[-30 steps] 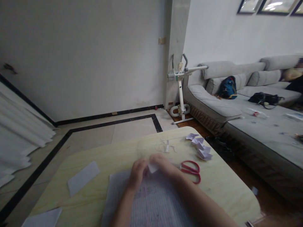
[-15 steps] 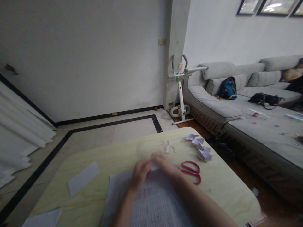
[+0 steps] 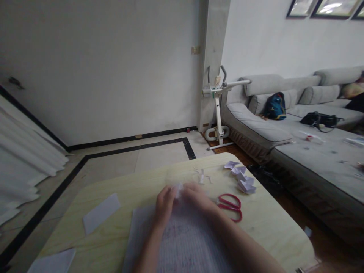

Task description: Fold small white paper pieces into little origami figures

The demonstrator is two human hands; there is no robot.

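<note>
Between my hands, over the far edge of a large written sheet [image 3: 182, 242], is a small piece of white paper [image 3: 178, 188], blurred by motion. My left hand [image 3: 165, 203] pinches its left side. The fingers of my right hand [image 3: 196, 195] are closed at its right side and smeared. Just right of my right hand lie red-handled scissors [image 3: 231, 206], their blades mostly hidden by my wrist. Several folded paper shapes [image 3: 246, 185] sit at the table's right edge. Thin paper scraps [image 3: 202, 176] lie beyond my hands.
The pale wooden table [image 3: 270, 223] also bears a white paper piece [image 3: 101, 213] at left and another paper sheet [image 3: 54, 262] at the near left corner. An exercise machine [image 3: 217, 110] and a grey sofa [image 3: 301, 151] stand beyond. A paper bit [image 3: 307, 231] lies past the right edge.
My hands have moved slightly apart, the left one a little to the left. More of the small white paper shows between them. The view has shifted slightly.
</note>
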